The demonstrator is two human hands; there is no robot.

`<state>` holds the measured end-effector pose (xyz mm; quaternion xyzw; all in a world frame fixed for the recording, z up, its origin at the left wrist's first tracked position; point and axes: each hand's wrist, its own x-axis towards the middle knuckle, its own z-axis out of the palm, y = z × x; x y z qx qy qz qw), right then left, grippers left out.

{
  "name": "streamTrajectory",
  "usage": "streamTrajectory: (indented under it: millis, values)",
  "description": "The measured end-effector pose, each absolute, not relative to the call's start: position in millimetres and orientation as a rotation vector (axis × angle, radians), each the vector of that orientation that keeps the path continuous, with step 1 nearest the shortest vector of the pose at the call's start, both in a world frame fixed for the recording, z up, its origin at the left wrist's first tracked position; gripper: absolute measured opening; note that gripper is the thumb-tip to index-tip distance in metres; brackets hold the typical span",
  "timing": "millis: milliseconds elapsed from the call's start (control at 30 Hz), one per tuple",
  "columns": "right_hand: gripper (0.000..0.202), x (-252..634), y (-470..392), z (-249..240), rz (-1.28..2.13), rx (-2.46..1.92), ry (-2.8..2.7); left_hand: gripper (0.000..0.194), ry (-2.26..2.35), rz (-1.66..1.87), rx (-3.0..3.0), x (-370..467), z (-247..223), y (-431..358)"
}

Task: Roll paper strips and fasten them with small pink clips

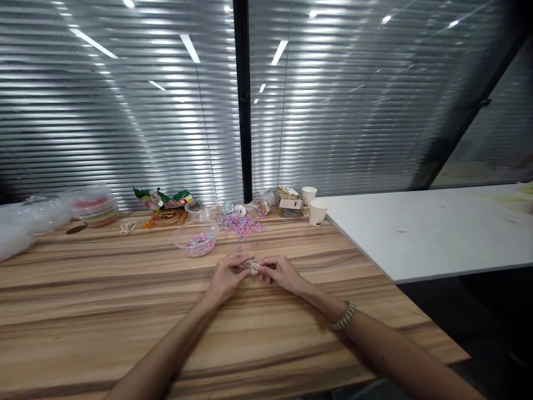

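Note:
Over the middle of the wooden table, my left hand (228, 276) and my right hand (280, 273) meet at a small pale bundle (252, 268) with a thin light strand on it. Fingers of both hands are closed on the bundle, and its details are too small to tell. Just beyond my left hand stands a clear round bowl (200, 244) with small pink and blue pieces in it. A loose pile of similar pieces (241, 224) lies to the right of the bowl.
Paper cups (318, 213), a small box (290, 201), snack packets (166, 201) and a roll of tape (240, 210) stand along the back. Stacked round containers (95, 206) and plastic bags (31, 222) are at the left. A white table (437, 233) adjoins at right.

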<state>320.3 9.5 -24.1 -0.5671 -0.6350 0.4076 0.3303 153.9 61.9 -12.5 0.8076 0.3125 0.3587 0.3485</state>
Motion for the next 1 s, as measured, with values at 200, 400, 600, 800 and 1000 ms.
streamTrajectory:
  millis: [200, 400, 600, 800, 1000]
  values:
    - [0.066, 320, 10, -25, 1.083, -1.484, -1.679, 0.028, 0.727, 0.94, 2.197, 155, -16, 61]
    - [0.05, 318, 2, -17, 0.843, -1.475, -1.685, 0.024, 0.677, 0.941, 2.304, 156, -21, 59]
    - [0.048, 313, 1, -17, 0.842, -1.396, -1.651, 0.026, 0.696, 0.903, 2.177, 156, -18, 60]
    - [0.049, 309, -1, -14, 0.759, -1.376, -1.551, 0.031, 0.761, 0.794, 1.931, 157, -14, 58]
    - [0.048, 307, -2, -13, 0.698, -1.431, -1.423, 0.033, 0.766, 0.686, 1.899, 162, -11, 53]
